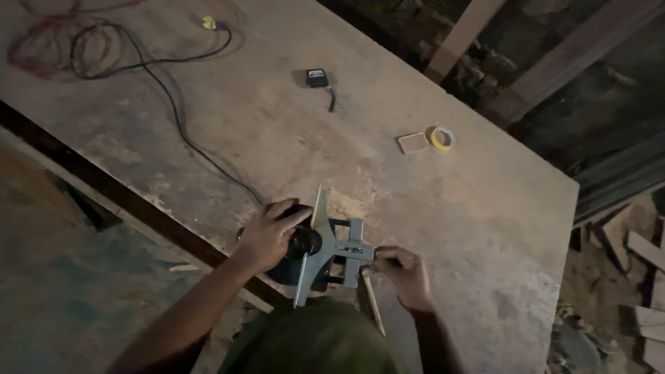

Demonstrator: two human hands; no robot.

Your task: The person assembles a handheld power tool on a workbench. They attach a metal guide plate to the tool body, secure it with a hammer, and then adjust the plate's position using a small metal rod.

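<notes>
While the wide plywood worktop (443, 228) takes up most of the view, a black power tool with a grey metal guide frame (331, 251) is steadied at its near edge, close to the body. A long black cable (173, 104) is seen trailing from the tool across the board to loose coils at the far left. The left hand (267, 235) is laid over the tool's dark body, fingers curled and clamped around it. The right hand (405, 275) is held at the frame's right end, fingertips pinched together on something small there; exactly what is gripped cannot be told. A pale stick (373, 301) lies just beside that hand. By judgement, any adjustment is best made with the body pressed flat and the frame kept square. Farther off, a small black-and-red device (317, 77), a flat pale block (413, 143) and a yellow tape roll (442, 137) are left lying.
</notes>
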